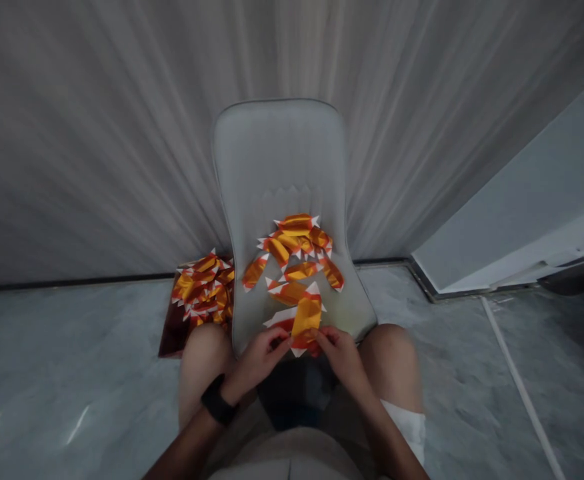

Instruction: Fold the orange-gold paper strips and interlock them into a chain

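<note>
An orange-gold foil piece with white pointed ends is held upright over the front of a grey chair seat. My left hand, with a black band at its wrist, pinches the piece's lower left edge. On the lower right edge, the fingers of my right hand are closed. A white and red piece shows just behind, beside my left fingertips. Farther back on the seat lie several similar orange pieces, loosely heaped and partly overlapping.
The chair's grey backrest stands against a grey panelled wall. Left of the chair, a dark red box on the floor is heaped with more orange pieces. My knees flank the seat. A pale ledge is at the right.
</note>
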Demonstrator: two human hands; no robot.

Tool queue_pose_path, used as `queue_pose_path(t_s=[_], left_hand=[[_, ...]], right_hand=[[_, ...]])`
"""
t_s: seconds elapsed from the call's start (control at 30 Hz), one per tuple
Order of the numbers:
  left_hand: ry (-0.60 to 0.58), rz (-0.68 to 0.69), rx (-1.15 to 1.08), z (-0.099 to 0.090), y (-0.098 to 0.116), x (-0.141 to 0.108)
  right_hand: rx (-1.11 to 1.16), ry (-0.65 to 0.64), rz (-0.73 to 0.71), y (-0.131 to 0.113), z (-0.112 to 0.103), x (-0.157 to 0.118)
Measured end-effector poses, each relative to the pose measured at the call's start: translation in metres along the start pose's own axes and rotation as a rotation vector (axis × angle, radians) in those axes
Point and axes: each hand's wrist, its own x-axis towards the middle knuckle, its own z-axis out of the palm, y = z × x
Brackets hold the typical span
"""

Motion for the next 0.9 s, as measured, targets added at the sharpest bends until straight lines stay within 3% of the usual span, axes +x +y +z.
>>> queue_pose_path(t_s=[0.17, 0.33, 0.4, 0.47, 0.67, 0.8, 0.9], left_hand=[[0.07, -0.005, -0.01, -0.001, -0.004, -0.001], [0.141, -0.041, 0.01, 0.003, -0.011, -0.005], [0.131, -0.049, 0.018, 0.005, -0.014, -0.006], [0.118, -0.058, 0.024, 0.007, -0.018, -0.007], [0.146, -0.077, 0.056, 0.011, -0.036, -0.007], [0.126, -0.048, 0.052, 0.018, -0.048, -0.007], [0.131, -0.038, 0.013, 0.023, -0.051, -0.01]], right_hand=[[-0.029, 0.047, -0.036, -0.006, -0.002, 0.026], [-0.013, 0.203, -0.087, -0.028, 0.002, 0.099], [-0.133, 0.193, -0.185, -0.026, 0.006, 0.12], [-0.272, 0.178, -0.26, -0.015, 0.008, 0.126], [-0.539, 0.129, -0.368, 0.03, -0.004, 0.106], [-0.943, 0.004, -0.513, 0.034, -0.01, 0.121], [-1.033, -0.068, -0.525, 0.032, -0.012, 0.136]])
